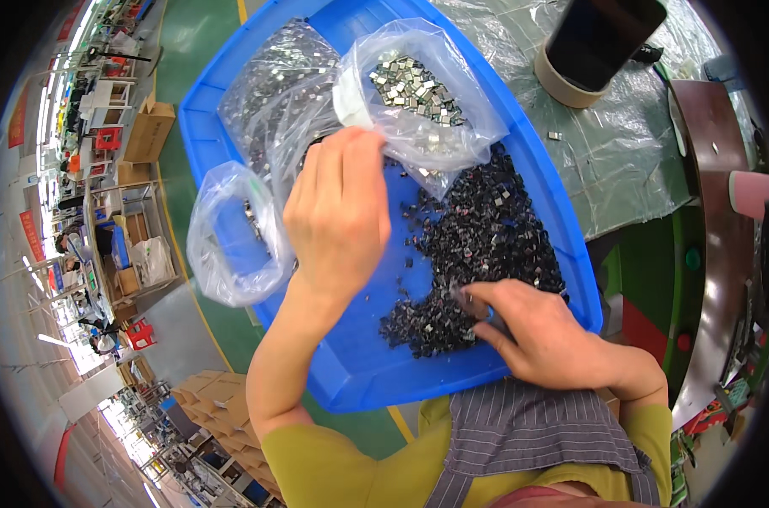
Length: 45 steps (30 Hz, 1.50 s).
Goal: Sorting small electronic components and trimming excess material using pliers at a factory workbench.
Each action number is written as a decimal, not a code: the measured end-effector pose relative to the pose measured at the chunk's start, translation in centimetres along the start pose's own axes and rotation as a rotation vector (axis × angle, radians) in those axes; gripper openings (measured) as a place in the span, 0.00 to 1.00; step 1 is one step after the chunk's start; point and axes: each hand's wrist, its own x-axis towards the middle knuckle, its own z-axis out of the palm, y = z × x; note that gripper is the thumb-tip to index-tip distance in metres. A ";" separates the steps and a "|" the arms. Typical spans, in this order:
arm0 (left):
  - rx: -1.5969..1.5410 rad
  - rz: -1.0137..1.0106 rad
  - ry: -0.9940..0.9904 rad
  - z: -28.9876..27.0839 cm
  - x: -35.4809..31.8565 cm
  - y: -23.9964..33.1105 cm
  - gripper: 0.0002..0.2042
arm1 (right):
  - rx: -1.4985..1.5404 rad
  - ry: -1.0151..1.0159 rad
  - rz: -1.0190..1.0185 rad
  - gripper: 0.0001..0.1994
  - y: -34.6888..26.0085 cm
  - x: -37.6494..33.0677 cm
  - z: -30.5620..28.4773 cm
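A large blue plastic tray holds a loose heap of small black parts on its right side. My left hand is raised over the tray, fingers pressed together at the near rim of an open clear plastic bag. Small silvery square parts lie inside that bag. What the fingertips hold, if anything, is hidden. Low over the near end of the heap, my right hand is closed around a small item with a bit of blue showing; its kind is unclear.
Another clear bag with many small parts lies at the tray's far left. An open bag hangs over its left edge. Right of the tray, a phone leans in a tape roll on a plastic-covered table. Cardboard boxes stand lower left.
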 end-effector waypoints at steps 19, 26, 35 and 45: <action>-0.590 -0.224 -0.060 -1.2 1.1 -0.8 0.10 | 0.108 -0.210 0.036 0.29 0.5 0.9 -0.8; -0.337 -0.008 -0.147 3.6 3.9 0.0 0.09 | 0.081 -0.251 0.005 0.30 0.6 0.7 -0.8; -0.223 -0.133 -0.351 5.5 4.3 -0.3 0.07 | 0.098 -0.249 -0.025 0.28 0.8 0.3 -1.0; -0.514 -0.278 -0.146 3.5 3.3 -0.4 0.10 | 0.110 -0.241 -0.011 0.27 0.7 0.4 -1.0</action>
